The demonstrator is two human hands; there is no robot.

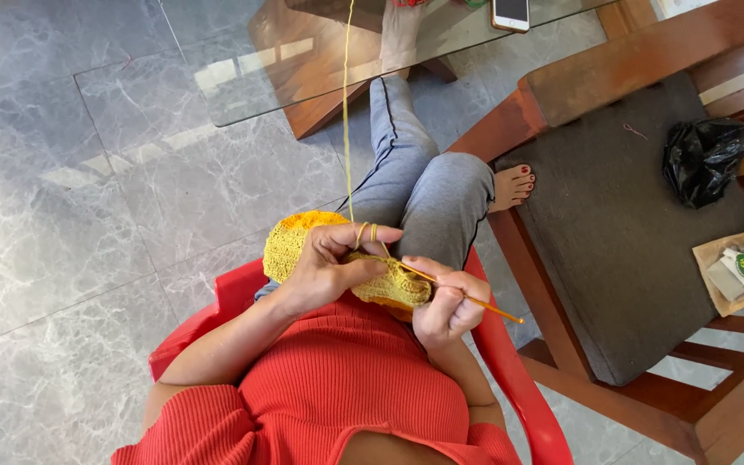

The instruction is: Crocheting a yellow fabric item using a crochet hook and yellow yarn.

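crochet sits in the lap, left hand pinching it, yarn looped over two fingers; right hand grips the hook. best keep yarn taut, hook strokes small. red chair below.

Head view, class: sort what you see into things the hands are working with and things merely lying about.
In use:
left hand
right hand
yellow crochet piece
crochet hook
yellow yarn strand

Lying about:
phone
black plastic bag
brown packet
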